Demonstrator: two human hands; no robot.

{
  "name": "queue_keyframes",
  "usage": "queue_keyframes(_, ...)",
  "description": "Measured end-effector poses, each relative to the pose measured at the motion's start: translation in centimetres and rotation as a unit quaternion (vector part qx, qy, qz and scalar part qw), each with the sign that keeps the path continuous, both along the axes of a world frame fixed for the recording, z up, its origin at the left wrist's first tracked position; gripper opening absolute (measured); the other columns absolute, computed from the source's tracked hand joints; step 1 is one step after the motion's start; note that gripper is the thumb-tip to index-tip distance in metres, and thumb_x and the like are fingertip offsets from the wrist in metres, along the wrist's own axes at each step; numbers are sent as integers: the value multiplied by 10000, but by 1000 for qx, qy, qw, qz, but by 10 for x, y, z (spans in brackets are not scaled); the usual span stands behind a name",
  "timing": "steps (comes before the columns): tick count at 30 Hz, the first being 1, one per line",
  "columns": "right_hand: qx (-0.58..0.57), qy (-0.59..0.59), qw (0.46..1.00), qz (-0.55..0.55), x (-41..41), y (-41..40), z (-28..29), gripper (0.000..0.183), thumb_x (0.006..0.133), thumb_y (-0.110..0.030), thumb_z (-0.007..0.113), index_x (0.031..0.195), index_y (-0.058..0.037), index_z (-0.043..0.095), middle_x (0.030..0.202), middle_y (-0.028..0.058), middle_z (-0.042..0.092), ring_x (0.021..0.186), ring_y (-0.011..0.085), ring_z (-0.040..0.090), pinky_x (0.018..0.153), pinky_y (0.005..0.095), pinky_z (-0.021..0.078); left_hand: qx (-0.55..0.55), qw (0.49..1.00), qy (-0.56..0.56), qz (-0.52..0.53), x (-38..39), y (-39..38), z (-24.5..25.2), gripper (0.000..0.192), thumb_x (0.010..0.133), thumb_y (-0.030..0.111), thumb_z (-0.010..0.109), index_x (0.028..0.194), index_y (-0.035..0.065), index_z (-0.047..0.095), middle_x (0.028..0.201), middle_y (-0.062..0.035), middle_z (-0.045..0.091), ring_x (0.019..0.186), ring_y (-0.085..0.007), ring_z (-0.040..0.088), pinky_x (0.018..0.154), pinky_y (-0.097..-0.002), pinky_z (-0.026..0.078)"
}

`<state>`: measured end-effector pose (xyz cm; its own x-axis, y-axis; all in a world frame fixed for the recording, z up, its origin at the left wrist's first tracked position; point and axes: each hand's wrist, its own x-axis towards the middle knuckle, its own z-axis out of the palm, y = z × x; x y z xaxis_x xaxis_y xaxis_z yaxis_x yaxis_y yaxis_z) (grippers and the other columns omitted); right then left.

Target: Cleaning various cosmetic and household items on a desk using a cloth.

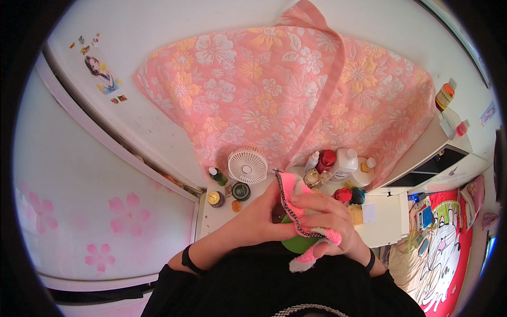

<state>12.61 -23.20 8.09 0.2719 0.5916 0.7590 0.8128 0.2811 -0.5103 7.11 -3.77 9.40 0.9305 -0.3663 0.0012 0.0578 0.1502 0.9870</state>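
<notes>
My left hand (271, 222) grips a green round object (295, 239), close to my body; its kind cannot be told. A pink and white fluffy cloth (291, 192) with a dark stitched edge lies over that object, and my right hand (330, 220) holds it there, fingers spread across it. Part of the cloth hangs below my right hand. Both hands are above the front of a white table (214, 226). Much of the green object is hidden by the cloth and fingers.
Beyond my hands stand a white fan (248, 166), a green bottle (218, 176), a dark round jar (241, 191) and a white bottle (344, 164). A pink floral cloth (253, 91) hangs behind. At right is a white cabinet (420, 156).
</notes>
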Motion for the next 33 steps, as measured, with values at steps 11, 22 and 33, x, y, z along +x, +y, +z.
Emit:
queue_keyframes(11,-69,156,985,-18,-1,-4,12,531,735,-358,744,1139,-49,593,1226,155,582,1085,324,580,884,395,458,7,999,-16,31,9,-3,-16,602,799,141,692,1270,26,334,1183,-105,494,1077,-141,509,903,-305,445)
queue_keyframes(22,-74,193,971,-121,4,-9,11,783,588,-213,838,1262,-13,493,1209,146,556,1102,284,543,954,390,405,-113,987,113,-26,13,8,-14,775,790,195,717,1378,46,235,1279,-106,443,1099,-174,507,877,-299,463)
queue_keyframes(33,-7,221,975,-30,11,-7,0,482,754,-229,730,1144,25,608,1268,201,550,1254,358,454,1057,463,313,82,995,-39,-50,5,3,4,937,739,230,777,1429,-4,188,1391,-147,355,1326,-236,309,1082,-348,258)
